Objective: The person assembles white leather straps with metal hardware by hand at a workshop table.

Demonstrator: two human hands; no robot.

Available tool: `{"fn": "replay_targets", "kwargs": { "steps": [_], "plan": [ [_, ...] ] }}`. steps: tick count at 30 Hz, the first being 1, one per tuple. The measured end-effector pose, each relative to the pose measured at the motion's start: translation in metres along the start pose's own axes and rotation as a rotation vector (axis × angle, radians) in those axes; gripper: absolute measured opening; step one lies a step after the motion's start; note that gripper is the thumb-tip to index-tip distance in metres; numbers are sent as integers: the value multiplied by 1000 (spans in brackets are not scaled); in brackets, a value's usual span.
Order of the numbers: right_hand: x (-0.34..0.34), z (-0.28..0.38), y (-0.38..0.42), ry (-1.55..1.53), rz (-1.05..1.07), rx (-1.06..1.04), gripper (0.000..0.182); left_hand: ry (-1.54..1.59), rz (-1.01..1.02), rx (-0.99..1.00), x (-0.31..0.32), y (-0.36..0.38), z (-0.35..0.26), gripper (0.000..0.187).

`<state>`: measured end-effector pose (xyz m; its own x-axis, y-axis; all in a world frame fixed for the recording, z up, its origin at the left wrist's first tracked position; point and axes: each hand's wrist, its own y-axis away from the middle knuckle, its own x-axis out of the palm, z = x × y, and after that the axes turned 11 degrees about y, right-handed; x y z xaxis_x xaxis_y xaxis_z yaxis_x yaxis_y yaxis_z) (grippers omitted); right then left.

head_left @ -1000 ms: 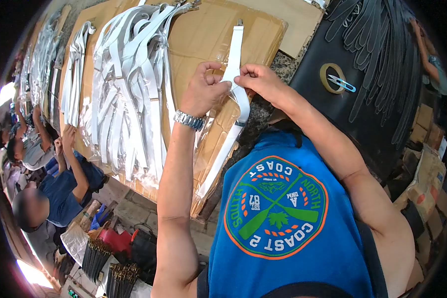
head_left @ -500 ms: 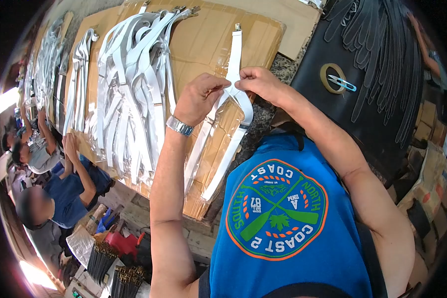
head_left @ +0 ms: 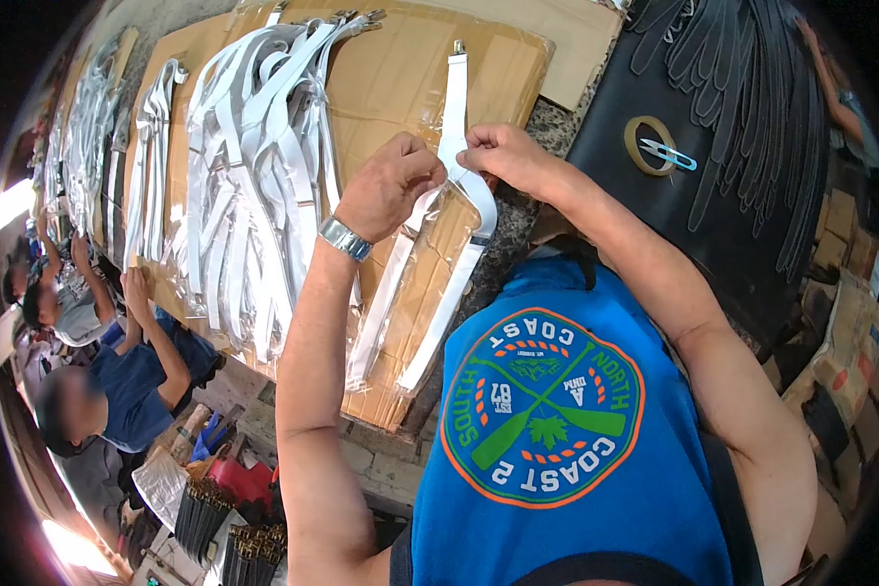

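My left hand [head_left: 389, 188] and my right hand [head_left: 503, 156] pinch the same white strap [head_left: 453, 107] where it bends, over a sheet of brown cardboard [head_left: 391, 78]. The strap has a metal clip at its far end and two tails running down toward me inside a clear plastic sleeve [head_left: 422, 283]. My left fingers are curled on the sleeve's top edge, and a metal watch [head_left: 344, 238] sits on that wrist. Both hands nearly touch each other.
A pile of bagged white straps [head_left: 254, 166] lies left of my hands, with more bundles [head_left: 88, 127] farther left. A tape roll [head_left: 647, 145] and blue snips [head_left: 669, 153] rest on a black sheet [head_left: 654, 215] beside black straps [head_left: 752, 107]. Other people [head_left: 107, 371] work at lower left.
The strap's second tail has come down inside the clear sleeve, and both tails now hang side by side. My left hand has shifted slightly left and down; the right hand holds its place.
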<state>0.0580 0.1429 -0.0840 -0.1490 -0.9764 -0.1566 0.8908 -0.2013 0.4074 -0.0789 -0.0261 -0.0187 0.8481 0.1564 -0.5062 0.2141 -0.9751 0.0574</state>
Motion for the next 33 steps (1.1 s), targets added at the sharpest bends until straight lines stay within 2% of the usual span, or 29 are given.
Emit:
{"fn": "replay_targets", "kwargs": {
  "steps": [4, 10, 11, 13, 16, 19, 22, 25, 31, 33],
  "plan": [
    [2, -2, -2, 80, -10, 1, 19, 50, -34, 5, 2, -2, -1, 11],
    [-1, 7, 3, 161, 46, -70, 19, 195, -3, -138, 5, -4, 10, 16],
    [-1, 8, 4, 166, 50, -83, 20, 322, -46, -200, 9, -2, 15, 18],
    [-1, 6, 4, 40, 83, -34, 18, 575, -131, -323, 17, 0, 22, 23],
    [-1, 1, 2, -79, 110, 13, 14, 589, -225, -347, 20, 1, 17, 33],
    [-1, -3, 0, -87, 139, 5, 13, 618, -99, -439, 18, 3, 31, 34],
    [-1, -4, 0, -83, 164, -5, 12, 636, -81, -484, 17, 4, 26, 35],
    [-1, -3, 0, -73, 174, -24, 12, 812, -96, -468, 16, 4, 18, 32],
    [-3, -6, 1, -47, 175, -46, 12, 829, -32, -464, 8, 6, 22, 33],
    [-4, -4, 1, -19, 179, -51, 12, 848, -74, -442, 11, 6, 24, 33]
  ]
}}
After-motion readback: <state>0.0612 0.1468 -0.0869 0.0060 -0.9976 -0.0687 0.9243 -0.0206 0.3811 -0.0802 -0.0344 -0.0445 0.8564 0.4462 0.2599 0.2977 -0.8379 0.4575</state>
